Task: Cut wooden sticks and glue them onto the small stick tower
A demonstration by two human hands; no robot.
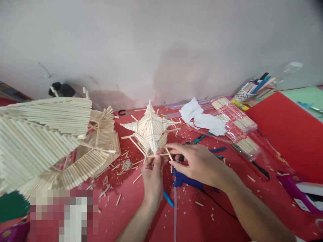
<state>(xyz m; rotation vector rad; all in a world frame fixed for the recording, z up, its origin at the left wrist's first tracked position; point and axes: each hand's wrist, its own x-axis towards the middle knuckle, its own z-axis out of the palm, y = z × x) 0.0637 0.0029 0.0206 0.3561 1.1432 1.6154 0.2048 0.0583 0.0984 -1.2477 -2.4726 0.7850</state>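
A small pointed roof-like model (150,129) built from pale wooden sticks stands upright in the middle, its corners flaring outward. My left hand (152,179) is closed on its lower front edge, thumb in front. From the right, my right hand (199,163) pinches a short wooden stick (169,154) at the model's lower right corner, thumb below and index finger above. Whether that stick is fixed to the model I cannot tell. Beneath my right hand lies a blue glue gun (188,180), with a clear glue stick (175,215) extending toward me.
At left stands a larger stick-built house model (37,144). Stick scraps litter the red table (131,215). White tissue (209,123), packs of wooden sticks (234,121), a pen cup (243,94), a red board (287,134) and a purple tool (299,191) lie at right.
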